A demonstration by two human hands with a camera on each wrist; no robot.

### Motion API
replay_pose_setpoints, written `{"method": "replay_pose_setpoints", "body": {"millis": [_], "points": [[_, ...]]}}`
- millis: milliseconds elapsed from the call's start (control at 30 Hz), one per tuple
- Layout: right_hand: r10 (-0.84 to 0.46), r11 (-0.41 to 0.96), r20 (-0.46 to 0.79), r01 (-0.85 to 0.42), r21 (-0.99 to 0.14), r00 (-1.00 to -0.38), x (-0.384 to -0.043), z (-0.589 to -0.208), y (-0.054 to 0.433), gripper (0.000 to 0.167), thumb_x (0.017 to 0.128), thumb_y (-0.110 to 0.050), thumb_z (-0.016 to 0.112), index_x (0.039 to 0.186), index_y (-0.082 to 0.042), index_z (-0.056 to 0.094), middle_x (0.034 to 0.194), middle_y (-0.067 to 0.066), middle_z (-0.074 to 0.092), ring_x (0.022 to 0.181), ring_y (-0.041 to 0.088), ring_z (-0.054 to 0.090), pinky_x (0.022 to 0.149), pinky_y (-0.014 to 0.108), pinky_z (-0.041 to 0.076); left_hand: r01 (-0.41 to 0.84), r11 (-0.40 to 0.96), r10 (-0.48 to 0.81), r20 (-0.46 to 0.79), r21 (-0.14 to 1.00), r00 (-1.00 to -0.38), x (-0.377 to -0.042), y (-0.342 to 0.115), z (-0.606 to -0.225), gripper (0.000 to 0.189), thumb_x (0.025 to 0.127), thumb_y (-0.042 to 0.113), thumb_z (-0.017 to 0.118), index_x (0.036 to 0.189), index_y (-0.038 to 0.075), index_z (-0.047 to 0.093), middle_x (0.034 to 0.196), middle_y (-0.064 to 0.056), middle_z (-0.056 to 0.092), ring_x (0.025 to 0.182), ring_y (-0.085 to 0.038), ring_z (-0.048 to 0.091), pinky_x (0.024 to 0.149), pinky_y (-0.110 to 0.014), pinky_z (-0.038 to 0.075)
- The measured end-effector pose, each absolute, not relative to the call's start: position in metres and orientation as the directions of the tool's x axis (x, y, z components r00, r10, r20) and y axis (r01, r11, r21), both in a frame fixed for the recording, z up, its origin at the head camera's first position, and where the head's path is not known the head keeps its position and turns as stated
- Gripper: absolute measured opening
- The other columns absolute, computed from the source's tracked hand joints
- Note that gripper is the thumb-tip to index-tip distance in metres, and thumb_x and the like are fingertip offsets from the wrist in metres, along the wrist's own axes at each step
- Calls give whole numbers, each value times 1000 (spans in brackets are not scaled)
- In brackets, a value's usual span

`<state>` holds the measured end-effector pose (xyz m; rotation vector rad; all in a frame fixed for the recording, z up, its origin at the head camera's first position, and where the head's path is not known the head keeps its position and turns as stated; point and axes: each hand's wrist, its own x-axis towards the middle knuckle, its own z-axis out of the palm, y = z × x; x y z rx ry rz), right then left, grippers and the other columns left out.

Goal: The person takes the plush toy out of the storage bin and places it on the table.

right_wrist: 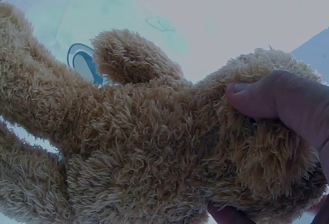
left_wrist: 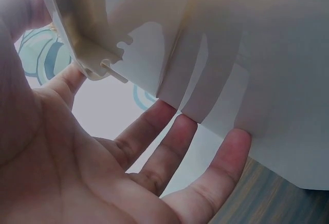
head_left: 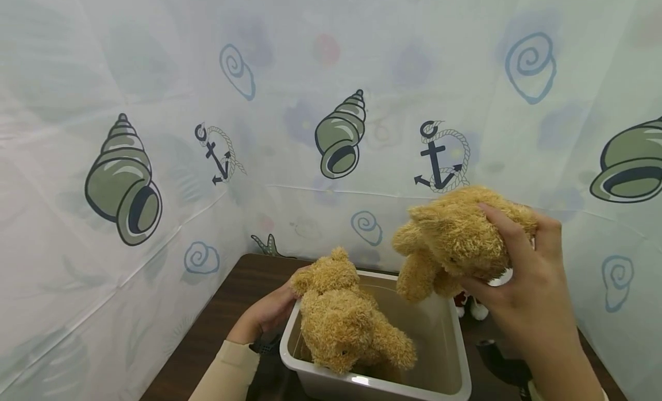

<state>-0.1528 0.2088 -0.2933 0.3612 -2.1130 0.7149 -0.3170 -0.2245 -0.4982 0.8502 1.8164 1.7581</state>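
My right hand [head_left: 532, 274] holds a fluffy golden-brown teddy bear [head_left: 460, 234] above the right back part of a beige plastic bin [head_left: 462, 366]. In the right wrist view, the thumb presses into the fur at one end, with the limbs of that bear [right_wrist: 133, 147] spread to the left. A second, similar teddy bear [head_left: 341, 326] sits inside the bin, slumped along its left side and partly above the rim. At the bin's left side is my left hand [head_left: 274, 306]. Its fingertips [left_wrist: 236, 142] press the outer wall, with the thumb up by the rim.
The bin stands on a dark wood table [head_left: 207, 338]. Behind its right side lies a small red and white item [head_left: 478, 309], mostly hidden. Each wrist wears a black device. A white curtain [head_left: 289, 159] with shells and anchors hangs around the table.
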Motion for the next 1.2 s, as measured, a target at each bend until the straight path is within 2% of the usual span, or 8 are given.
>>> {"method": "replay_pose_setpoints", "body": {"millis": [167,300,467,633,700,900,1133,1200], "points": [[35,784,821,-494,-376,-570,-150,-296,224,112,64,-12,106,162,-26,54,150,32,34,133,46,44,117,43,42,100,-19,671,87,995,-736,-321,-219,-510,61,119,49,35,172,25,16,172,-20,23,154,-31,38,120,-49,45],[78,781,840,-491,-386,-536,-149,-294,238,104,71,-45,103,161,-24,55,146,-6,39,132,45,42,109,6,22,59,12,642,37,998,-766,-320,-218,-509,57,120,44,34,171,26,15,173,-16,20,155,-30,33,121,-47,42],[113,809,872,-466,-359,-476,-145,-290,250,114,78,-97,60,160,-18,55,145,-26,18,138,39,39,116,10,23,60,16,645,36,998,-764,-321,-220,-508,58,120,47,34,171,27,15,174,-14,20,156,-29,33,120,-45,43],[159,826,855,-409,-389,-493,-141,-288,262,117,79,-100,54,164,-19,48,164,21,35,156,49,24,133,59,26,68,19,645,40,997,-763,-323,-220,-509,58,120,48,32,172,28,15,174,-15,20,157,-31,31,121,-46,42],[181,815,838,-399,-421,-515,-140,-288,266,119,78,-100,53,166,-20,46,170,32,24,160,47,20,128,73,23,67,23,645,36,998,-764,-323,-220,-508,59,120,49,32,172,28,14,174,-15,20,157,-31,31,121,-47,42],[211,771,813,-418,-480,-543,-146,-296,280,94,94,-71,68,168,-19,42,173,24,32,158,50,34,134,46,30,59,33,645,24,998,-764,-322,-220,-507,62,119,49,33,172,27,12,175,-16,18,158,-33,31,122,-51,42],[185,786,835,-432,-442,-519,-157,-307,302,102,94,-83,55,168,-15,41,170,32,31,151,64,34,122,82,24,63,34,644,27,997,-764,-321,-221,-508,59,120,48,31,172,27,12,175,-16,18,158,-33,31,122,-50,43],[202,789,825,-411,-456,-528,-159,-309,305,79,104,-55,66,168,-15,41,170,32,32,151,64,35,122,82,24,64,30,644,30,998,-765,-321,-220,-508,58,120,47,30,172,27,13,176,-15,18,158,-33,30,122,-50,42]]}}
